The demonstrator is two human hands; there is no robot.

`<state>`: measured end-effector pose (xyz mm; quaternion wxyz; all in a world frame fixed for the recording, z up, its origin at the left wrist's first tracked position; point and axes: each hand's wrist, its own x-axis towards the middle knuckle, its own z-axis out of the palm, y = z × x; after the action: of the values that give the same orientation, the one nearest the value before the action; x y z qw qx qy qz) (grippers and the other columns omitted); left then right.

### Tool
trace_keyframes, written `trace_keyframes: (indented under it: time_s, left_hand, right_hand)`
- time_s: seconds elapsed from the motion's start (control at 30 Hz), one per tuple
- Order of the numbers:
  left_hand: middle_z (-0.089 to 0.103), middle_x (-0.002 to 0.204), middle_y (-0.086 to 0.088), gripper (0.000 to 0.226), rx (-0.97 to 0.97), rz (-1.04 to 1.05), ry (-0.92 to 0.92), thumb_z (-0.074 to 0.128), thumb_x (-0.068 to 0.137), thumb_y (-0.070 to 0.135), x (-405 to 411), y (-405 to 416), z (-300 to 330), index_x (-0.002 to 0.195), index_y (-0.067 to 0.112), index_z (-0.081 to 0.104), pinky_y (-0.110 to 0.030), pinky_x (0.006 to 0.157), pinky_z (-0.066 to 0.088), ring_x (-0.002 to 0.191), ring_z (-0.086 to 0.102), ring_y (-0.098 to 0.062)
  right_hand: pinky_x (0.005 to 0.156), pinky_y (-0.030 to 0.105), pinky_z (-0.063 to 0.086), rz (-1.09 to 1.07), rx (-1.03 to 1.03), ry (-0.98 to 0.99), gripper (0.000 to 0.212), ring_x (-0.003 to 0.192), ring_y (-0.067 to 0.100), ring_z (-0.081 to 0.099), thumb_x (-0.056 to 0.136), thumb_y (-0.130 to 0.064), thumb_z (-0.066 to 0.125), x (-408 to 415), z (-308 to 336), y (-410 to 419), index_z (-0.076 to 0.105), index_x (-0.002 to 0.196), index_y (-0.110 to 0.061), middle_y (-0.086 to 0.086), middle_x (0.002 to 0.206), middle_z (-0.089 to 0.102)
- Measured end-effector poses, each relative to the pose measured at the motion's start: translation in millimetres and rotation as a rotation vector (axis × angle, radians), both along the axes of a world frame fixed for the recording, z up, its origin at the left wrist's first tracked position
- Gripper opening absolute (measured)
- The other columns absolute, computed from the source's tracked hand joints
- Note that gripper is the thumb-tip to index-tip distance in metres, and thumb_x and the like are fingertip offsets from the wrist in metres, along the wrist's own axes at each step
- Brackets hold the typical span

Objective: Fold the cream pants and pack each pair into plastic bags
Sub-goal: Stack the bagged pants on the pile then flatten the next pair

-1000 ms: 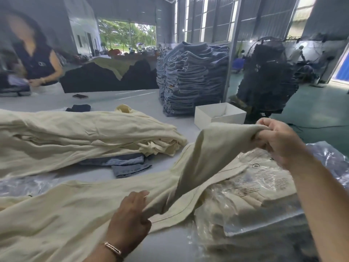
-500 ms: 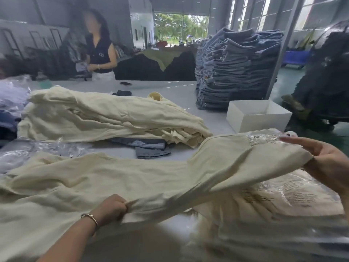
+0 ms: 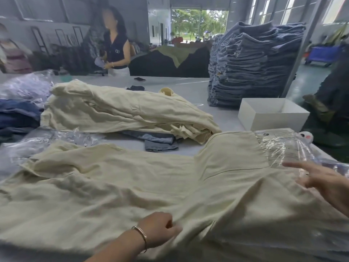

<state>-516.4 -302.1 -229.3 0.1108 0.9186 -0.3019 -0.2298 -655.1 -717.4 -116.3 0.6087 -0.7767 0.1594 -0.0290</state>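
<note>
Head view: cream pants [image 3: 132, 186] spread flat on table [image 3: 188, 148], long axis 9-to-3, right end draped over stacked plastic bags [image 3: 279, 146]. Left hand [image 3: 160, 229] at 6, pinching a fabric fold, nearer. Right hand [image 3: 321, 182] at 3, fingers spread, resting on cloth. Soft, wrinkled weave; glossy film.

The grey table [image 3: 188, 80] is being covered near its front edge by spread cream pants [image 3: 113, 186], behind them by a cream heap [image 3: 113, 108], with stacked jeans [image 3: 251, 67] and a white box [image 3: 272, 114] being carried toward its right edge.
</note>
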Motion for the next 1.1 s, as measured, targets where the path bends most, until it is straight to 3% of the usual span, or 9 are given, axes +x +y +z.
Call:
trace_keyframes:
  time_s: [0.07, 0.13, 0.3, 0.4, 0.53, 0.73, 0.83, 0.93, 1.1]
  left_hand:
    - [0.058, 0.083, 0.010, 0.038, -0.180, 0.027, -0.030, 0.044, 0.086, 0.065, -15, -12, -4, 0.074, 0.029, 0.044, -0.031, 0.072, 0.040, 0.084, 0.055, -0.015]
    - [0.056, 0.088, 0.017, 0.033, -0.408, 0.034, -0.044, 0.045, 0.081, 0.070, -26, -20, 2, 0.086, 0.037, 0.047, -0.027, 0.078, 0.045, 0.085, 0.053, -0.004]
    - [0.050, 0.131, -0.005, 0.084, -0.736, -0.271, -0.568, 0.057, 0.069, 0.078, -44, -37, 16, 0.127, 0.017, 0.054, -0.027, 0.104, 0.037, 0.122, 0.045, -0.012]
    - [0.054, 0.129, -0.011, 0.087, -0.717, -0.354, -0.749, 0.061, 0.063, 0.080, -54, -51, 22, 0.124, 0.019, 0.056, -0.034, 0.098, 0.045, 0.117, 0.053, -0.023]
    - [0.059, 0.123, -0.007, 0.073, -0.740, -0.284, -0.844, 0.069, 0.065, 0.067, -59, -65, 34, 0.117, 0.016, 0.066, -0.037, 0.092, 0.044, 0.110, 0.056, -0.024]
    - [0.059, 0.068, 0.006, 0.004, -0.678, -0.261, -0.938, 0.059, 0.062, 0.021, -54, -67, 41, 0.065, 0.021, 0.061, -0.033, 0.074, 0.039, 0.063, 0.059, -0.021]
    - [0.062, 0.055, 0.002, 0.038, -0.570, -0.172, -0.850, 0.060, 0.048, 0.015, -43, -57, 38, 0.084, 0.019, 0.071, -0.024, 0.056, 0.044, 0.049, 0.059, -0.021]
    - [0.064, 0.074, -0.002, 0.062, -0.434, -0.020, -0.849, 0.065, 0.042, 0.012, -27, -39, 35, 0.104, 0.014, 0.068, -0.030, 0.052, 0.048, 0.061, 0.062, -0.028]
    - [0.060, 0.084, -0.011, 0.060, -0.267, 0.154, -0.904, 0.040, 0.054, 0.017, -10, 6, 9, 0.113, 0.014, 0.048, -0.039, 0.060, 0.045, 0.075, 0.059, -0.033]
  right_hand:
    - [0.090, 0.032, 0.049, 0.123, -0.023, 0.018, 0.043, 0.098, 0.013, 0.068, 0.078, -0.039, 0.067, -4, 10, 15, 0.067, 0.119, -0.028, 0.001, 0.097, 0.074]
    - [0.088, 0.032, 0.049, 0.186, -0.317, 0.092, 0.058, 0.101, 0.005, 0.066, 0.066, -0.051, 0.080, -9, 25, 32, 0.064, 0.120, -0.039, 0.001, 0.097, 0.074]
    - [0.064, 0.028, 0.038, 0.189, -0.456, 0.091, 0.019, 0.060, 0.015, 0.052, 0.071, -0.002, 0.079, -10, 50, 61, 0.075, 0.080, -0.018, 0.004, 0.063, 0.057]
    - [0.082, 0.033, 0.052, 0.023, -0.338, -0.246, 0.038, 0.085, 0.021, 0.069, 0.072, 0.030, 0.048, -11, 66, 75, 0.070, 0.069, -0.001, 0.011, 0.079, 0.074]
    - [0.092, 0.036, 0.052, 0.039, -0.045, -0.617, 0.063, 0.097, 0.034, 0.064, 0.060, 0.039, 0.022, -23, 88, 84, 0.062, 0.055, -0.009, 0.019, 0.078, 0.070]
    - [0.102, 0.038, 0.037, -0.051, -0.172, -0.401, 0.052, 0.115, 0.021, 0.058, 0.061, 0.039, 0.026, -35, 75, 63, 0.054, 0.052, -0.003, 0.014, 0.108, 0.067]
    - [0.086, 0.033, 0.043, -0.176, -0.327, -0.195, 0.041, 0.094, 0.021, 0.061, 0.066, 0.033, 0.040, -43, 58, 41, 0.058, 0.055, -0.002, 0.015, 0.094, 0.068]
    - [0.049, 0.021, 0.039, -0.201, -0.300, -0.069, 0.046, 0.051, 0.014, 0.048, 0.072, 0.029, 0.039, -51, 45, 31, 0.065, 0.056, -0.006, 0.011, 0.056, 0.055]
    - [0.040, 0.017, 0.041, -0.286, -0.168, -0.131, 0.042, 0.046, 0.007, 0.049, 0.077, 0.028, 0.039, -42, 34, 28, 0.064, 0.061, -0.002, 0.008, 0.062, 0.059]
